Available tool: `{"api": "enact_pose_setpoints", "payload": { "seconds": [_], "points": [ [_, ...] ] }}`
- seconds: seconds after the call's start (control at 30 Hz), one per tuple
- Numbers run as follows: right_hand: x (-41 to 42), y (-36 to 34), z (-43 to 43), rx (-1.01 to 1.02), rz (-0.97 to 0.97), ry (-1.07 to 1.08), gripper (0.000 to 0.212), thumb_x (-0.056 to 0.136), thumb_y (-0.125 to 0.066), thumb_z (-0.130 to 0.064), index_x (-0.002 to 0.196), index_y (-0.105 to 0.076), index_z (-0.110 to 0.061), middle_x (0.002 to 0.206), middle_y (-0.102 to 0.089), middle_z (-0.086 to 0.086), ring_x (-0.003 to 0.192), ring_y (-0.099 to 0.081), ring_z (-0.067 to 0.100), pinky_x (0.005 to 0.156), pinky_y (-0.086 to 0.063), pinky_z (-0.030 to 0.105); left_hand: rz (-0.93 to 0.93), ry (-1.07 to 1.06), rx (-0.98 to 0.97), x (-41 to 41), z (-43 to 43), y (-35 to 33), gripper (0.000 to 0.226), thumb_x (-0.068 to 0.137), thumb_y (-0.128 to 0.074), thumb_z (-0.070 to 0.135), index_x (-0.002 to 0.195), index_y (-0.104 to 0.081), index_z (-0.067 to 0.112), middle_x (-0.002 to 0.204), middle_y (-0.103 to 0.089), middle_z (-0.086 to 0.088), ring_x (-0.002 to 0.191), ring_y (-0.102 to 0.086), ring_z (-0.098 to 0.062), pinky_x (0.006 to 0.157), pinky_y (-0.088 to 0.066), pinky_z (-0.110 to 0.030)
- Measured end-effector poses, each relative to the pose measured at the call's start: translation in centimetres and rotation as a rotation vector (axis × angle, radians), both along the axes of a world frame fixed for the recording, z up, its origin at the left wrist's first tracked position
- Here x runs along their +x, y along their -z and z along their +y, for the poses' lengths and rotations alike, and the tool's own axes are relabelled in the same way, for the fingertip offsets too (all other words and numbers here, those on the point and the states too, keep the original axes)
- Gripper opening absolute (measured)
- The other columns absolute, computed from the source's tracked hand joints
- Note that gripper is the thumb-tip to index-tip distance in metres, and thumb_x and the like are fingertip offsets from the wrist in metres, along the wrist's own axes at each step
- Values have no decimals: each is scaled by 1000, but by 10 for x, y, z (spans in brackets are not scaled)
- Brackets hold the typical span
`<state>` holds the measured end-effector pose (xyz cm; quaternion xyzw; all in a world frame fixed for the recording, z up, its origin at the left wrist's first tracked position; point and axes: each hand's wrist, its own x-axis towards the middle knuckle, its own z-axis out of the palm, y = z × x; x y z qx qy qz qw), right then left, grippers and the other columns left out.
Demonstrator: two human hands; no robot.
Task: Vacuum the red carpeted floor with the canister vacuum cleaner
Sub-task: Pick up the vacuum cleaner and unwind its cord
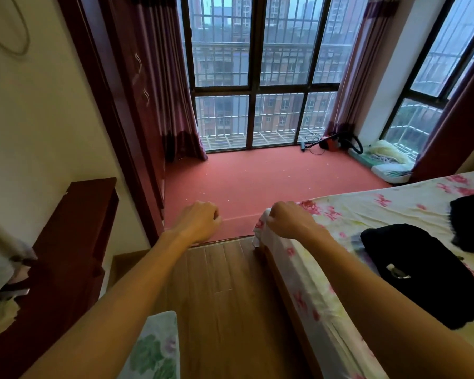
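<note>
The red carpet [257, 176] covers a raised floor by the windows and is dotted with small pale specks. A red and black canister vacuum [333, 143] lies at its far right corner, with a black hose [356, 145], a wand ending in a floor head [303, 147] and a loose cord [314, 138]. Both my arms reach forward, far short of the vacuum. My left hand [200, 220] hovers over the carpet's front edge with its fingers curled and holds nothing. My right hand [288, 220], also curled, hangs over the bed's corner; no object shows in it.
A bed [340, 214] with a floral sheet and black clothes [422, 272] fills the right. A dark red cabinet [74, 242] stands at left. Wooden floor [225, 296] runs between them up to the carpet step. Pillows and bedding [389, 160] lie beside the vacuum. Purple curtains [170, 105] flank the barred windows.
</note>
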<state>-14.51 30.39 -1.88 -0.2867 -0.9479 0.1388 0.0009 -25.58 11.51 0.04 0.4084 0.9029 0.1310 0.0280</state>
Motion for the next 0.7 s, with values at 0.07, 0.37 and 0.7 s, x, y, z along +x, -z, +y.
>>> {"api": "enact_pose_setpoints", "payload": {
  "seconds": [0.07,0.37,0.7],
  "points": [
    [-21,2,21,-3,4,-8,23,95,-54,-24,90,-67,-6,88,-68,8,71,-63,23,59,-48,27,2,0,-21,-22,19,2,25,96,-50,24,101,-71,11,106,-70,-9,92,-64,-25,74,-48,-32],
    [-122,19,127,-78,31,-37,27,97,-55,-27,100,-71,-6,103,-72,11,85,-70,25,67,-53,26,-9,-35,-114,-121,117,3,27,92,-50,26,102,-72,12,108,-70,-10,97,-64,-29,79,-51,-35],
    [-237,21,217,-101,25,-53,27,96,-54,-24,99,-71,-3,102,-72,14,86,-68,28,67,-51,27,-20,-67,-132,-234,201,11,26,92,-50,27,99,-71,14,107,-71,-10,96,-64,-31,77,-51,-35]
  ]
}}
